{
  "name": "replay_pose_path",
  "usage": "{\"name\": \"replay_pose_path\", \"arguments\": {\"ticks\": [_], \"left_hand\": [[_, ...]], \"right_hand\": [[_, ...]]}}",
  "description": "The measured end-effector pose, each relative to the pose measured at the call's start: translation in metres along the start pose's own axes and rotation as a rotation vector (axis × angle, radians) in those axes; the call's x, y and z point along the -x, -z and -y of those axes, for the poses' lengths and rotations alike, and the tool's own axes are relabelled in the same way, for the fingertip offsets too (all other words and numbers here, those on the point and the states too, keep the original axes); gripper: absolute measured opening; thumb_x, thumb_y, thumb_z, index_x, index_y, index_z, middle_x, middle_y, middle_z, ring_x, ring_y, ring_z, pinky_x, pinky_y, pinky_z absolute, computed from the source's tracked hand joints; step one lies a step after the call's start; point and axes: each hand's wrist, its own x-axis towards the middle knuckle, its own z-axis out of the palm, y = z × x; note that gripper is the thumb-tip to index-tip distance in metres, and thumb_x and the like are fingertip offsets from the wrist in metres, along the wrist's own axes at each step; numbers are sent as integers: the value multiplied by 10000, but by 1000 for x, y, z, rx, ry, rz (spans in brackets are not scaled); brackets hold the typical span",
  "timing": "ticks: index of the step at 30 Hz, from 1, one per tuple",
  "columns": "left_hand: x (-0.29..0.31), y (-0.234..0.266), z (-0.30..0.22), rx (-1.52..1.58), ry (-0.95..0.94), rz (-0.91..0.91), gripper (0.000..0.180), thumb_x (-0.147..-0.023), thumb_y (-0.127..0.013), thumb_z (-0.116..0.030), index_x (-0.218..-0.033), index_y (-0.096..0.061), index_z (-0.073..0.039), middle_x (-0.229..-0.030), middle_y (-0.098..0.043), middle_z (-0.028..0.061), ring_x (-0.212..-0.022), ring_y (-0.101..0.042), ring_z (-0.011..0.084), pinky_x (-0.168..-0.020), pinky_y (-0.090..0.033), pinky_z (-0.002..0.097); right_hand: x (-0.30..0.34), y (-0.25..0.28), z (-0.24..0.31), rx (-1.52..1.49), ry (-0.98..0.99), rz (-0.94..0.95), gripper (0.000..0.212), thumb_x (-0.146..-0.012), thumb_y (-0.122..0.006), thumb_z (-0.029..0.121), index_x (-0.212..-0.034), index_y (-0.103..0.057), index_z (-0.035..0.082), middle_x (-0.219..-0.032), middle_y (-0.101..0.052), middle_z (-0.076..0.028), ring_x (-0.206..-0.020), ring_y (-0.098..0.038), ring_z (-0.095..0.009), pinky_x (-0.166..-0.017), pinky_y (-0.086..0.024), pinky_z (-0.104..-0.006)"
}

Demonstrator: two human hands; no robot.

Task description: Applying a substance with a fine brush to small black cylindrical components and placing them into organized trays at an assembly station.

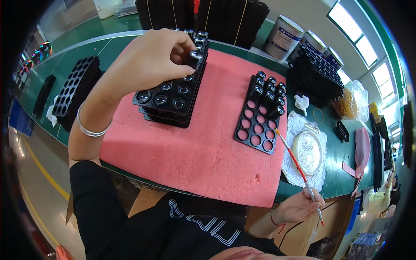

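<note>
My left hand (154,63) pinches a glossy black rounded part (196,55) between thumb and fingers. It hangs over a stack of black trays (171,113) that holds more shiny dark parts in its round pockets; my hand covers some of them. In my right hand (301,207), low on the right, is a thin red and pale paintbrush (296,163). The brush slants up and left, its far end near the lower right corner of a black rack (243,135). That rack has round holes, with several glossy black cylinders (271,96) standing in its far part.
A pink foam mat (173,160) covers the green table. Right of it a round pale dish (307,151) rests on crumpled white wrap. Tins (284,38) and stacked black racks (318,73) stand behind. Another holed rack (76,86) stands at left.
</note>
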Motion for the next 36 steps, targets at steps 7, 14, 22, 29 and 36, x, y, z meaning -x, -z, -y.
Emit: {"name": "replay_pose_path", "arguments": {"ticks": [7, 14, 22, 29, 36], "left_hand": [[-6, -9, 11, -69, 69, 8, 281, -652, -684, -133, -853, -597, 42, -736, -623, 152, -686, -617, 233, -648, -470, 278], [-8, -11, 12, -175, 129, -9, 293, -640, -697, -171, -835, -593, 22, -641, -578, 79, -561, -529, 145, -546, -416, 245], [-11, -14, 13, -167, 162, 28, 301, -646, -691, -205, -820, -591, 19, -602, -547, 72, -536, -496, 146, -543, -402, 250], [-12, -6, 4, -203, 191, 74, 311, -640, -668, -212, -809, -616, 45, -632, -605, 120, -585, -594, 196, -575, -453, 253], [-12, -8, 5, -163, 223, 88, 287, -655, -671, -193, -814, -629, 42, -651, -615, 127, -597, -601, 189, -587, -457, 253]], "right_hand": [[1, 0, 1, 53, 4, 14, 236, -935, -350, 248, -821, -401, 48, -739, -406, -60, -678, -322, -111, -615, -273, -255], [0, 1, 0, 95, 29, 25, 254, -938, -336, 254, -818, -403, 41, -728, -401, -59, -669, -319, -110, -595, -265, -251], [1, 2, 2, 37, 13, 27, 234, -937, -350, 233, -806, -410, 49, -731, -403, -50, -669, -324, -98, -593, -267, -243], [1, 0, 1, 26, 36, 21, 226, -938, -345, 220, -803, -404, 49, -731, -398, -45, -666, -315, -93, -590, -265, -233], [2, 0, 1, 29, 39, -3, 220, -939, -330, 217, -820, -396, 44, -733, -389, -51, -663, -297, -92, -585, -257, -228]]}}
